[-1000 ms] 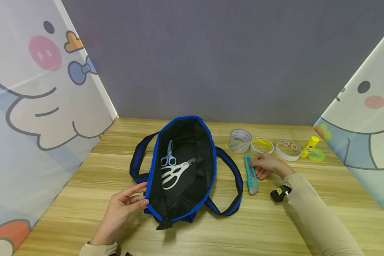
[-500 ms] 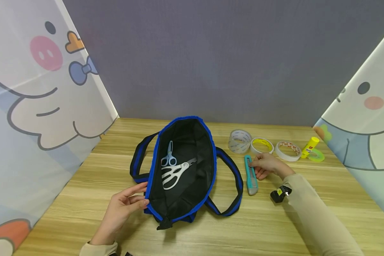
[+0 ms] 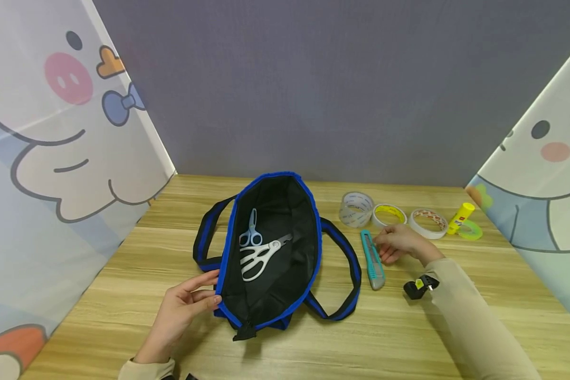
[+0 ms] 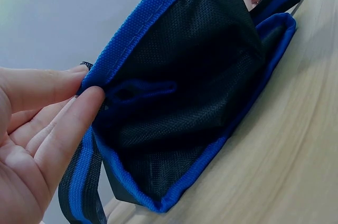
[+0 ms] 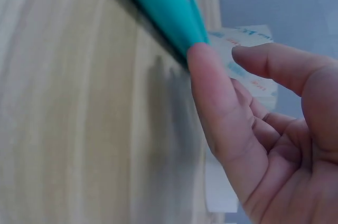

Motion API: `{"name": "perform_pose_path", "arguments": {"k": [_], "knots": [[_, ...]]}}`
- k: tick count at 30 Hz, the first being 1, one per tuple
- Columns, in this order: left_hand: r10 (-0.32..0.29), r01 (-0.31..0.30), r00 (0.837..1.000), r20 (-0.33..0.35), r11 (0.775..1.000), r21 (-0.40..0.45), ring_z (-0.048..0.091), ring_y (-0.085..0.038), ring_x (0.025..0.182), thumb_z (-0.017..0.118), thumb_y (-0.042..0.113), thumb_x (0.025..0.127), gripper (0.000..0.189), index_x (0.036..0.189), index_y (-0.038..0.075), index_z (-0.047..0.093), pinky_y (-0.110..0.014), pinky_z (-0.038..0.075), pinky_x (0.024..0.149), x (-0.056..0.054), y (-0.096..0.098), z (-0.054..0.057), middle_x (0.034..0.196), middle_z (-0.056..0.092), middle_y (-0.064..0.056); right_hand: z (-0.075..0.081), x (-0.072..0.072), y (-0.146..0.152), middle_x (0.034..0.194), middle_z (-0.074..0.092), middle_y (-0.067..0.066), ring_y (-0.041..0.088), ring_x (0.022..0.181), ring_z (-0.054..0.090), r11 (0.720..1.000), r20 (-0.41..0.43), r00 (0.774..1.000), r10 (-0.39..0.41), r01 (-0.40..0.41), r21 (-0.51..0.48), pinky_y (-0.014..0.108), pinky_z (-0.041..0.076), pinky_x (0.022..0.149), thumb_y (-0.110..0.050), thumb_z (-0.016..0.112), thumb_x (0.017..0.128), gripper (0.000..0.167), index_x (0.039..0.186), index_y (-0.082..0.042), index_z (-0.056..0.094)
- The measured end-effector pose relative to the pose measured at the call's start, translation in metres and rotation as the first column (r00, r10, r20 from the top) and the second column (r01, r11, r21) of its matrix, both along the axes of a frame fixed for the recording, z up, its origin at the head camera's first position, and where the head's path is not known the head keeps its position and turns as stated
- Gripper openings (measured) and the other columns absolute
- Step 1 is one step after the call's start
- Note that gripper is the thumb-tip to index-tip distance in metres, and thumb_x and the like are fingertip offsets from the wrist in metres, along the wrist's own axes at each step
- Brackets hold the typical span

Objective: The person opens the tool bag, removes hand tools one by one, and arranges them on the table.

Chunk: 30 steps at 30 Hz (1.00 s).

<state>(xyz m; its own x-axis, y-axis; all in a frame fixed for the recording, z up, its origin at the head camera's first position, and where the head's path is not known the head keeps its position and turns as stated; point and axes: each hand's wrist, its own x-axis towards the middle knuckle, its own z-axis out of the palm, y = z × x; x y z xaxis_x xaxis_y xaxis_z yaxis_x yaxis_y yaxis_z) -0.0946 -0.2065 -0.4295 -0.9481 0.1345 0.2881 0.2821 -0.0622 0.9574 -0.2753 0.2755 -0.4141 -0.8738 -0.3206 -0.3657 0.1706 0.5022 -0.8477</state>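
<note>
A black tote bag with blue trim [image 3: 305, 237] lies with its mouth toward me. My left hand [image 3: 182, 306] pinches its near left rim between thumb and fingers, as the left wrist view confirms. Inside the bag are small light-blue scissors [image 3: 252, 235] and white-handled scissors [image 3: 260, 259]. A teal utility knife [image 3: 372, 259] lies on the table right of the bag. Beside it is my right hand [image 3: 404, 244]. In the right wrist view, a fingertip meets the knife's end [image 5: 163, 5], while the thumb stands apart from it.
Behind the knife stands a clear tape roll [image 3: 348, 215]. To its right are a yellow-cored tape roll [image 3: 376, 214], a white tape roll [image 3: 427, 234], a yellow glue stick [image 3: 461, 217] and a green tape roll [image 3: 476, 233]. The bag's right strap [image 3: 353, 264] loops near the knife.
My right hand has shifted slightly right, its fingers coming off the knife's side. The knife's far end has turned a little left. The left hand and bag have stayed still.
</note>
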Motion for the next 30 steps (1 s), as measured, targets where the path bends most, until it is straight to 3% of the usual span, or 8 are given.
{"name": "perform_pose_path", "arguments": {"k": [18, 30], "knots": [[0.001, -0.002, 1.0, 0.02, 1.0, 0.015, 0.072, -0.013, 0.089, 0.064, -0.018, 0.086, 0.045, 0.127, 0.0, 0.066, -0.029, 0.061, 0.071, 0.0, 0.0, 0.0, 0.109, 0.071, 0.002, 0.028, 0.001, -0.019, 0.071, 0.065, 0.008, 0.016, 0.06, 0.067, 0.995, -0.035, 0.998, 0.051, -0.053, -0.081, 0.032, 0.061, 0.059, -0.013, 0.056, 0.101, 0.022, 0.101, 0.008, 0.052], [0.005, -0.006, 1.0, 0.027, 1.0, 0.022, 0.072, -0.013, 0.089, 0.064, -0.018, 0.086, 0.045, 0.128, -0.002, 0.065, -0.029, 0.061, 0.071, 0.001, 0.0, 0.001, 0.11, 0.071, 0.001, 0.052, -0.004, -0.059, 0.076, 0.066, 0.013, 0.017, 0.061, 0.067, 0.985, -0.112, 0.987, 0.118, -0.13, -0.109, 0.039, 0.062, 0.064, -0.014, 0.055, 0.102, 0.02, 0.099, 0.006, 0.054]]}}
